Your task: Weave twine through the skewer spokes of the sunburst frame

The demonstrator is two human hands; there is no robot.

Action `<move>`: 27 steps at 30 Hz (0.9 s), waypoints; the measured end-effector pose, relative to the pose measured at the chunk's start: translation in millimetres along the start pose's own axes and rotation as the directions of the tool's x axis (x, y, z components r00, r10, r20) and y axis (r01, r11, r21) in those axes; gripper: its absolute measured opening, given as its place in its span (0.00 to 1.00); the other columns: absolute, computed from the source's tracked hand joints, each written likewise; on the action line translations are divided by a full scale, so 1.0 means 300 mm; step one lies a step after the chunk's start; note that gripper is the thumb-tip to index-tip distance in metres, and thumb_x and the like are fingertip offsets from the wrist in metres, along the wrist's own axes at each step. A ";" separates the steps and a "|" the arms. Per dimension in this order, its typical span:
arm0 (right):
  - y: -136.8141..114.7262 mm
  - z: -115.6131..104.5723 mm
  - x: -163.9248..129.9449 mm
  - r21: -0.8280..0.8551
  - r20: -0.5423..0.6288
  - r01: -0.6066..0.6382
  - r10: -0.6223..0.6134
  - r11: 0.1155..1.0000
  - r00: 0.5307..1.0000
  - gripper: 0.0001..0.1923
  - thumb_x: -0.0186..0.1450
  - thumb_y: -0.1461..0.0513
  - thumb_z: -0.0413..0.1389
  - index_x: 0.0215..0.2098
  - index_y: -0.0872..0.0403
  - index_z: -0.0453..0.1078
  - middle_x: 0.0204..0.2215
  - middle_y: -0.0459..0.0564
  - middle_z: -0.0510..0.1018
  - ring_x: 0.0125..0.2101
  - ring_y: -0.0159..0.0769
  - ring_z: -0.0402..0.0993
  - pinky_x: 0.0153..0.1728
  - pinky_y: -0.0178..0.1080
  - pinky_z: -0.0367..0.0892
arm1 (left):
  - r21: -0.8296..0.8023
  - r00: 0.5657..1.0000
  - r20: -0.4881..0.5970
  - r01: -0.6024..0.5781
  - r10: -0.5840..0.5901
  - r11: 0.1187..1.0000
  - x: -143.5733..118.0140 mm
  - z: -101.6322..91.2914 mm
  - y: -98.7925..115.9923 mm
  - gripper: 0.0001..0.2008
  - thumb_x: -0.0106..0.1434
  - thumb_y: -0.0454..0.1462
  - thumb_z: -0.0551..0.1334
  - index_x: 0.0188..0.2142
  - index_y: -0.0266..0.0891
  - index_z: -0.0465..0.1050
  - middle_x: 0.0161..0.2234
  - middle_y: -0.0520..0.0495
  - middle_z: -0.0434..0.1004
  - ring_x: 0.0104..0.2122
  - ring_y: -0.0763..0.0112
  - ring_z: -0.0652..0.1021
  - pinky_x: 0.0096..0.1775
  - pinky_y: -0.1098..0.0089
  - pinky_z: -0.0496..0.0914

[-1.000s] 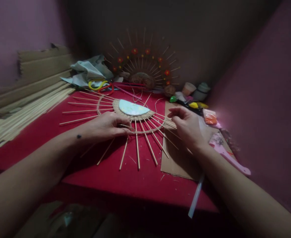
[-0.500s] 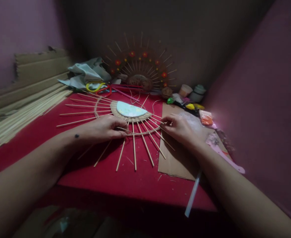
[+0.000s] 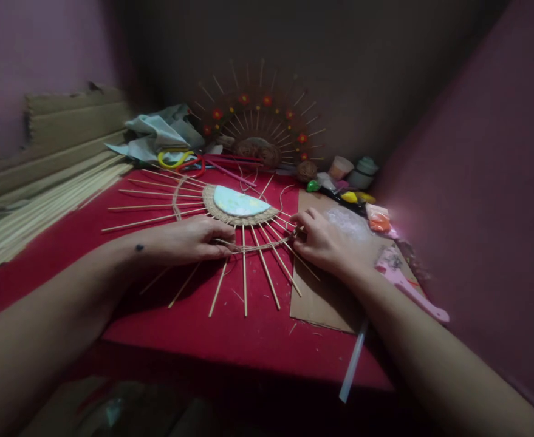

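Left hand: fingers pinched narrow on the twine where it crosses the sticks. Right hand: fingers curled narrow, gripping the twine's other end beside the sticks. The twine runs in an arc between both hands, woven through the stick sunburst, which lies flat at the middle of the red table. A cardboard sheet lies under the right wrist, at the table's right edge

both forearms extended forward; left hand palm-down, fingers pinched; right hand fingers curled.
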State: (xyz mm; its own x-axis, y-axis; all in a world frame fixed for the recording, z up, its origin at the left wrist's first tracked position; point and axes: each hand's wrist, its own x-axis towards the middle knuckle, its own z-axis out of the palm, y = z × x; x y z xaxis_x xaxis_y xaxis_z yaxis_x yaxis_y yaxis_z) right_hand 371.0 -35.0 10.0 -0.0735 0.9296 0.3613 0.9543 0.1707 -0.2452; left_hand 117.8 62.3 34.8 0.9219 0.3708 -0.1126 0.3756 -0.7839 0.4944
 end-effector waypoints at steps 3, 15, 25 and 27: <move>-0.001 0.010 0.000 -0.015 -0.028 0.009 -0.010 1.000 1.000 0.12 0.56 0.69 0.51 0.38 0.54 0.67 0.36 0.53 0.69 0.34 0.37 0.65 0.33 0.38 0.61 | -0.021 1.000 0.012 0.002 -0.002 1.000 0.000 0.000 0.002 0.11 0.62 0.41 0.55 0.27 0.37 0.65 0.25 0.50 0.67 0.26 0.72 0.67 0.28 0.73 0.61; 0.015 -0.001 -0.004 0.081 -0.022 -0.022 0.024 0.996 0.999 0.14 0.55 0.68 0.52 0.40 0.54 0.67 0.35 0.51 0.69 0.33 0.36 0.67 0.35 0.38 0.63 | -0.050 1.000 0.021 -0.005 0.006 0.999 -0.008 -0.002 0.002 0.10 0.62 0.41 0.56 0.27 0.38 0.67 0.25 0.50 0.69 0.26 0.73 0.69 0.29 0.75 0.63; -0.051 -0.070 -0.018 0.205 -0.140 0.044 -0.015 0.978 0.990 0.11 0.55 0.71 0.50 0.31 0.54 0.71 0.28 0.48 0.74 0.29 0.33 0.70 0.31 0.36 0.63 | -0.150 1.000 -0.006 0.011 -0.012 0.989 -0.017 -0.014 0.013 0.09 0.59 0.40 0.58 0.28 0.36 0.72 0.25 0.51 0.70 0.27 0.73 0.70 0.29 0.76 0.62; -0.095 -0.073 -0.027 0.275 -0.087 0.097 -0.076 0.957 0.993 0.10 0.57 0.70 0.50 0.30 0.53 0.71 0.28 0.47 0.75 0.30 0.32 0.71 0.31 0.35 0.64 | -0.169 1.000 -0.003 0.022 -0.022 0.985 -0.019 -0.017 0.023 0.09 0.58 0.40 0.59 0.28 0.36 0.73 0.24 0.52 0.71 0.27 0.74 0.70 0.29 0.76 0.61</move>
State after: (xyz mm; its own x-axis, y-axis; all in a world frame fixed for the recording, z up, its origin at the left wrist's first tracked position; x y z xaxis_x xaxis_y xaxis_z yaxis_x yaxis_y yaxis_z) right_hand 350.7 -54.6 33.8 -0.1206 0.8820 0.4555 0.8262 0.3436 -0.4465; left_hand 114.6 57.3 43.2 0.9129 0.3897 -0.1212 0.3740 -0.6801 0.6306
